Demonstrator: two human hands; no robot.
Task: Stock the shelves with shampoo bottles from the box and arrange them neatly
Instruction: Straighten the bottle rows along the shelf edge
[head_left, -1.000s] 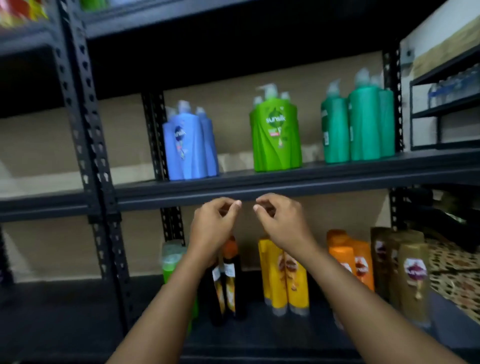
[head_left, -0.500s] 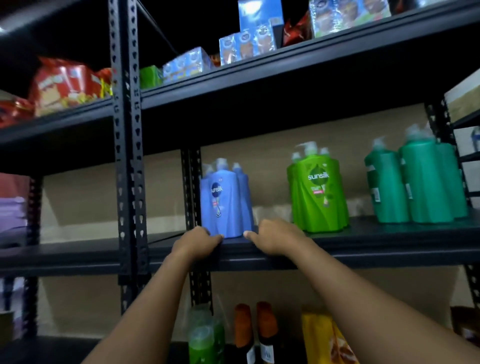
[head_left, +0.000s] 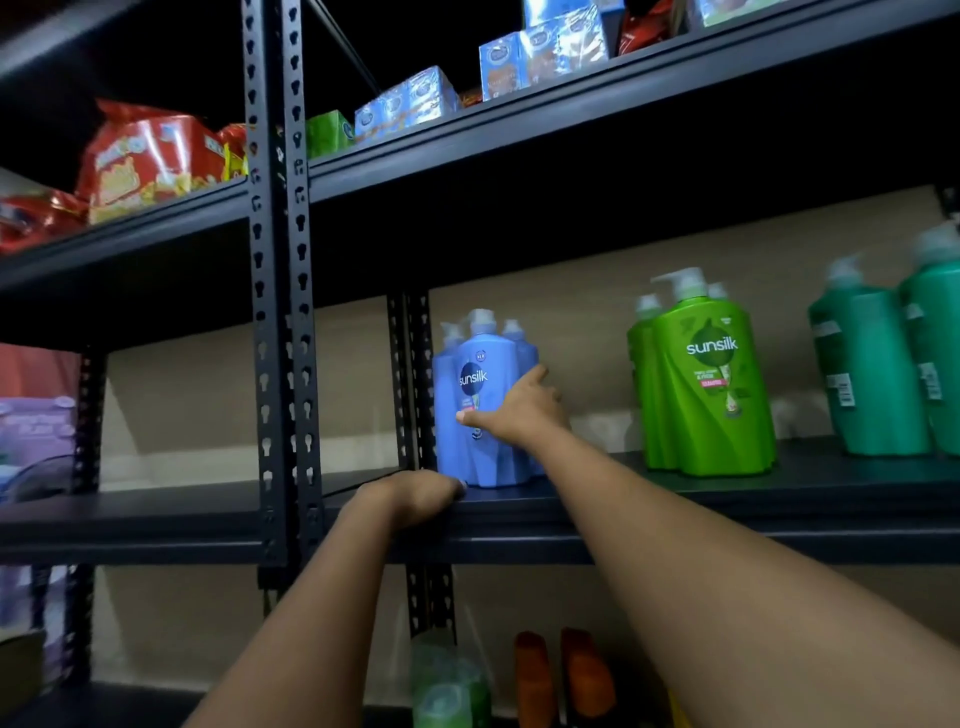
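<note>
- Head view is filled by a dark metal rack, its perforated uprights crossed by three shelves.
- Middle shelf is loaded with three upright clusters of pump bottles, well apart from each other: blue bottles at the left, green bottles in the centre, teal bottles at the right edge.
- Top shelf is stocked with blue cartons and, further left, red snack bags.
- Orange bottles and a pale green bottle are seen on the lowest level, partly cut off.
- Right hand is laid against the front blue bottle, thumb across its label and fingers reaching round its right side.
- Left hand is curled over the front lip of the middle shelf, just beside the blue bottles' base; whether they are touched cannot be told.
- Hands are kept apart.
</note>
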